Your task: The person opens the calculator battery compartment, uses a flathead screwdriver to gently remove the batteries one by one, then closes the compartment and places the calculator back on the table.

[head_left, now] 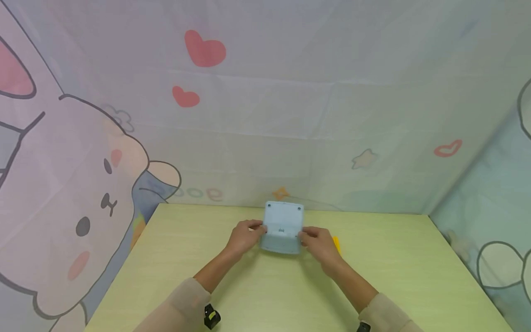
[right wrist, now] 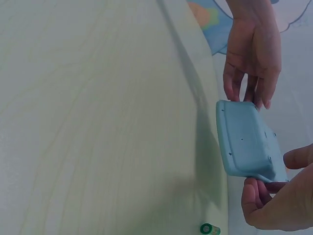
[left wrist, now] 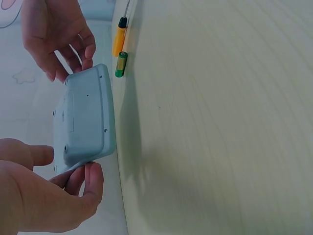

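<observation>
Both hands hold up a light blue plastic device [head_left: 283, 226], its underside with small screw holes and a rectangular panel outline facing me. At its left edge, my left hand [head_left: 244, 237] pinches it between thumb and fingers. On the opposite edge my right hand [head_left: 319, 242] grips it the same way. The left wrist view shows the device [left wrist: 90, 112] tilted above the tabletop, its shadow falling beneath. Its front face is hidden from every view.
A yellow-handled screwdriver [left wrist: 120, 40] lies on the pale wooden table [head_left: 199, 221], to the right of the device. Beside it is a green battery [left wrist: 121, 64], hidden in the head view. A printed fabric backdrop [head_left: 265, 115] rises behind the table.
</observation>
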Action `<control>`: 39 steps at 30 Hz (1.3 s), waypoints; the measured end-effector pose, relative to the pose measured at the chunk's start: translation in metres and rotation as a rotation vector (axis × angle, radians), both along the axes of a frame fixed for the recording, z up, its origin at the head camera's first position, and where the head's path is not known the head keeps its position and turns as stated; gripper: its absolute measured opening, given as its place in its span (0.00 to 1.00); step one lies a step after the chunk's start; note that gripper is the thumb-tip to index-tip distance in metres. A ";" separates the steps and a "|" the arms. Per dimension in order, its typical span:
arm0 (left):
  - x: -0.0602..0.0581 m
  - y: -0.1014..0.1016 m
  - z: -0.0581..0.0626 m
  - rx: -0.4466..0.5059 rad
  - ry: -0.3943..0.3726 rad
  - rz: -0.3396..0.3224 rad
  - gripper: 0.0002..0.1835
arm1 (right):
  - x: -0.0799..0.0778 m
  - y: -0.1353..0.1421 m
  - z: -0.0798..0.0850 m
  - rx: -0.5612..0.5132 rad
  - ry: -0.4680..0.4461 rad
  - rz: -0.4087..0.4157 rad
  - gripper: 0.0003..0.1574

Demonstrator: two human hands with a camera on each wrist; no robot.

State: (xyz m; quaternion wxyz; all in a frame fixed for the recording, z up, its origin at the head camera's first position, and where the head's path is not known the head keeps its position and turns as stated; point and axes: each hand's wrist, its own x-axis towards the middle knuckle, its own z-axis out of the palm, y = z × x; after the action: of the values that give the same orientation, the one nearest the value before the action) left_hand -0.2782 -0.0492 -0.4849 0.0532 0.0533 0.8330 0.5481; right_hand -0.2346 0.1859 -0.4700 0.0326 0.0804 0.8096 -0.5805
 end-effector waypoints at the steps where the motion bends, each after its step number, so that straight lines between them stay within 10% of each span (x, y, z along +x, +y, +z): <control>1: 0.000 0.000 0.000 -0.005 -0.001 -0.003 0.22 | 0.000 0.001 0.000 0.000 0.001 0.009 0.27; 22: -0.005 0.000 0.000 -0.056 0.043 0.071 0.19 | -0.002 0.002 -0.001 -0.189 0.006 0.066 0.24; 39: 0.002 0.001 0.004 0.091 0.013 0.066 0.32 | -0.002 -0.001 0.001 -0.178 0.032 0.025 0.25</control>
State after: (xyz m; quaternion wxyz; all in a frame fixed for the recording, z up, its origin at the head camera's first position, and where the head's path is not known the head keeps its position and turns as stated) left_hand -0.2761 -0.0484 -0.4805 0.0274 0.0317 0.8089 0.5864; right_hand -0.2364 0.1854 -0.4694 0.0338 0.0577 0.7562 -0.6510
